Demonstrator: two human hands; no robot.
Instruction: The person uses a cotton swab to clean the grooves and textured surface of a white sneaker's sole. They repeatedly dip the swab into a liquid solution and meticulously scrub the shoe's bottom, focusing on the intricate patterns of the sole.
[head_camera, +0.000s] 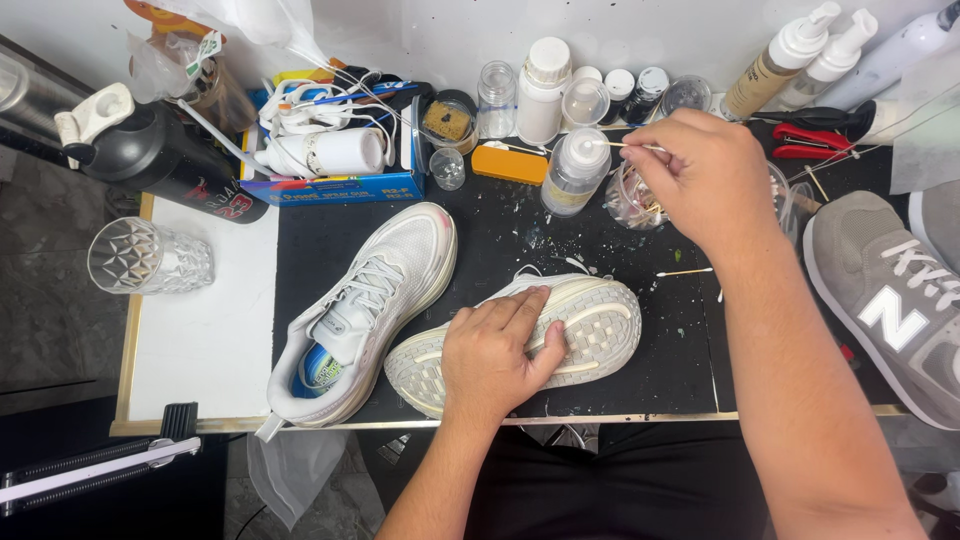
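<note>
Head view. Left hand (497, 352) lies palm-down over the overturned white sneaker (520, 340), lower centre of the frame, fingers spread across the sole and thumb hooked over the near edge. The grip reads as a steadying hold: it pins the shoe sole-up on the black work mat (500, 235) so the tread faces the camera.

Right hand (700, 175), upper right of centre, is closed in a pinch on a thin cotton swab (625, 145). The swab tip sits at the mouth of a small clear plastic bottle (575, 170); whether it touches the bottle I cannot tell. A clear cup of swabs (635, 200) stands just beside the hand, within easy reach, and one loose swab (685, 272) lies on the mat.

Overturned sneaker: off-white sole with a waffle-like tread, greyish soiling in the grooves, a lace end showing behind it.

Its mate, the upright white sneaker (365, 310), stands just to the left, toe toward the upper centre, with a blue insole visible. A grey sneaker (890, 300) sits at the right edge. A cut-glass tumbler (150, 258) lies on its side at the left.
</note>
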